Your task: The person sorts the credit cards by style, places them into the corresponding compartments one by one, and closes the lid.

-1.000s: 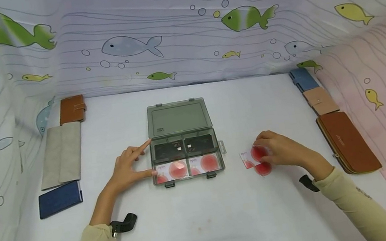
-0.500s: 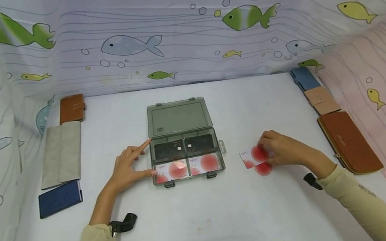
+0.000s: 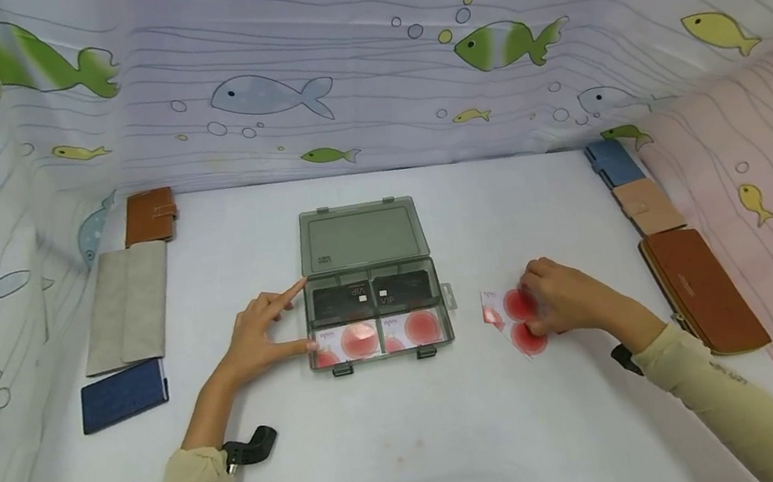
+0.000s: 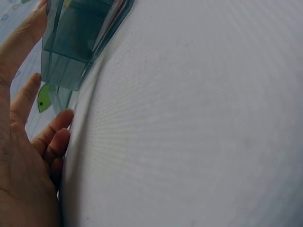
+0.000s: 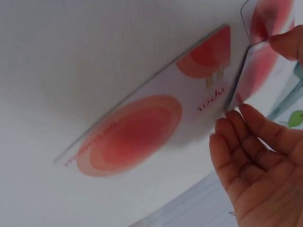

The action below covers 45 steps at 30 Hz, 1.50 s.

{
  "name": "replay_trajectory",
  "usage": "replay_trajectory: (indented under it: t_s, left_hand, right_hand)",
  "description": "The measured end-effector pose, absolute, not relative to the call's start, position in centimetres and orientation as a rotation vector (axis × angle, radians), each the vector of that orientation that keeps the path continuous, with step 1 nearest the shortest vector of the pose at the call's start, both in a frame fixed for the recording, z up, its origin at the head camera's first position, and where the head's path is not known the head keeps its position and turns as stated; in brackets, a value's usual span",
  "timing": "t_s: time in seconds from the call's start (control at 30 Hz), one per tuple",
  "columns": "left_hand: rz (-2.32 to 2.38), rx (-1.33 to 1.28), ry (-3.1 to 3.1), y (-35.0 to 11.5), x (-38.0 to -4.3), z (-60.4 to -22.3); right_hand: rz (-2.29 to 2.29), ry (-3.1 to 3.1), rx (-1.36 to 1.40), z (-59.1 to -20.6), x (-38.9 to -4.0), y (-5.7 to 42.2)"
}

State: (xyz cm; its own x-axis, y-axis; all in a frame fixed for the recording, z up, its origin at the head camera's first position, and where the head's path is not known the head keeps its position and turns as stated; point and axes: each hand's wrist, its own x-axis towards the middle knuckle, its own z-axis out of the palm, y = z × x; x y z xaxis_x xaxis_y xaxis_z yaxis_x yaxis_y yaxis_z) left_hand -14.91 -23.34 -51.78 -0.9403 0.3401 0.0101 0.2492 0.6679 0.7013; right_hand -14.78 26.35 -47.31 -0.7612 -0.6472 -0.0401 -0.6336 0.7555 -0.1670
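My left hand (image 3: 253, 338) touches the left side of an open grey-green plastic card box (image 3: 361, 235), index finger at the hinge corner and thumb lower down, with the fingers extended. Black VIP cards (image 3: 341, 301) fill its rear compartments; white-and-red cards (image 3: 412, 330) lie in the front two. To the right of the box, my right hand (image 3: 566, 297) pinches a white-and-red card (image 3: 516, 305) by its edges between thumb and fingers. A second such card (image 3: 529, 339) overlaps it toward the front. In the right wrist view another card (image 5: 135, 135) lies flat beside the hand.
At left lie a brown wallet (image 3: 149, 217), a grey wallet (image 3: 126, 307) and a navy wallet (image 3: 123, 395). Along the right side are a blue wallet (image 3: 614, 163), a tan wallet (image 3: 647, 206) and a brown zip purse (image 3: 704, 290). A fish-print curtain (image 3: 383, 123) surrounds the white table.
The pinched card has turned slightly, and more of the front card shows. My right hand has shifted a little to the right. My left hand stays at the box.
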Motion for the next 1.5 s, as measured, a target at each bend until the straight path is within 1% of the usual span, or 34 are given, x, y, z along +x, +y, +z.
replay_trajectory:
  t_s: [0.3,0.63,0.87,1.0,1.13,1.33,1.5]
  left_hand:
    - [1.126,0.501,2.756,-23.1,-15.0,-51.7]
    - [1.136,0.499,2.758,-23.2,-15.0,-52.0]
    - [1.140,0.498,2.747,-23.1,-15.0,-51.8]
    - [1.127,0.495,2.752,-23.0,-15.0,-51.8]
    - [1.114,0.494,2.764,-23.1,-14.9,-51.8]
    - [1.120,0.497,2.767,-23.2,-14.8,-51.8]
    - [1.116,0.495,2.775,-23.2,-14.7,-51.9]
  right_hand:
    - [-0.195,2.930,-1.101,-48.0,-14.2,26.3]
    - [0.016,2.768,-0.838,-45.8,-14.8,24.1]
    - [-0.145,2.796,-0.798,-45.2,-14.8,24.4]
    - [-0.269,2.868,-0.879,-44.1,-14.6,24.1]
    - [-0.354,2.904,-1.004,-43.2,-14.4,22.5]
    - [-0.371,2.880,-1.246,-43.1,-14.1,19.4]
    - [-0.352,2.850,-1.349,-43.4,-14.1,17.3]
